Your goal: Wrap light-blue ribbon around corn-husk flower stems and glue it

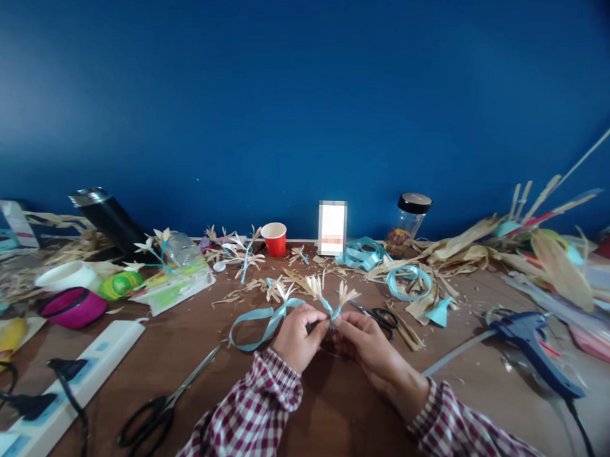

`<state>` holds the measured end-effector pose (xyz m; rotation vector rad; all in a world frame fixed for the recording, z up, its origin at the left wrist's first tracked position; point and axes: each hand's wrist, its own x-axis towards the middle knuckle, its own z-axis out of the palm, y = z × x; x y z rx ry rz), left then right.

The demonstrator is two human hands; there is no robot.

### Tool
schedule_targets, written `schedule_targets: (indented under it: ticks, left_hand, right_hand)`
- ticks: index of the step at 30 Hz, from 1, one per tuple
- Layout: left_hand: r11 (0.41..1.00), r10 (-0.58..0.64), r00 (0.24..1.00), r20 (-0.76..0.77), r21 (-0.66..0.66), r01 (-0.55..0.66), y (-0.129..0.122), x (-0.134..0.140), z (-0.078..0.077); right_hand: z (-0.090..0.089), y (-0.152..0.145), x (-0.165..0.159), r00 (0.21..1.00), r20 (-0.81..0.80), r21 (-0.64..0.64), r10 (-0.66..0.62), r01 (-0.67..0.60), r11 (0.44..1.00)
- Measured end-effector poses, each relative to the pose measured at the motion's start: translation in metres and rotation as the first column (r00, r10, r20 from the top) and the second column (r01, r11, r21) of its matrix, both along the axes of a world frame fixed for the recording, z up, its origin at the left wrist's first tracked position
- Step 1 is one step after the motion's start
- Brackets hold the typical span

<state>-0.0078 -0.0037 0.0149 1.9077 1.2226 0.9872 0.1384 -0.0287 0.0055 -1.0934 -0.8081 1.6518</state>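
Two pale husk flowers (347, 294) with stems wrapped in light blue ribbon meet between my hands above the table. My left hand (301, 332) pinches the joined stems with thumb and forefinger. From the other side, the fingertips of my right hand (364, 340) close on the same stems. A loop of light blue ribbon (251, 346) curls on the table beside my left hand. Just beyond the hands lie more husk flowers (280, 289). Black-handled scissors (384, 319) rest behind my right hand. The lower ends of the stems are hidden by my fingers.
Larger scissors (166, 403) lie at the left near a white power strip (105, 355). A blue glue gun (538, 343) with a cord is at the right. Along the wall stand a red paper cup (274, 241), a lidded jar (408, 225) and dry corn husks (464, 241).
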Motion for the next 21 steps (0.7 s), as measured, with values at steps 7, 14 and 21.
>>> schedule_targets:
  ticks: [7,14,21]
  left_hand:
    - [0.994,0.057,0.998,0.012,0.096,-0.058,-0.0004,0.0012,-0.001]
    - [0.994,0.078,0.997,0.008,0.08,-0.078,-0.0042,0.0015,0.0032]
    - [0.99,0.121,0.993,0.013,-0.074,-0.119,-0.0011,-0.0012,0.0036]
  right_hand:
    - [-0.0032,0.0009,-0.0019,0.999,0.033,0.024,-0.033,0.032,0.999]
    - [0.0019,0.0017,-0.0024,0.994,0.07,0.053,-0.079,0.076,0.996]
    - [0.0051,0.001,-0.003,0.99,0.115,0.071,-0.08,0.072,0.995]
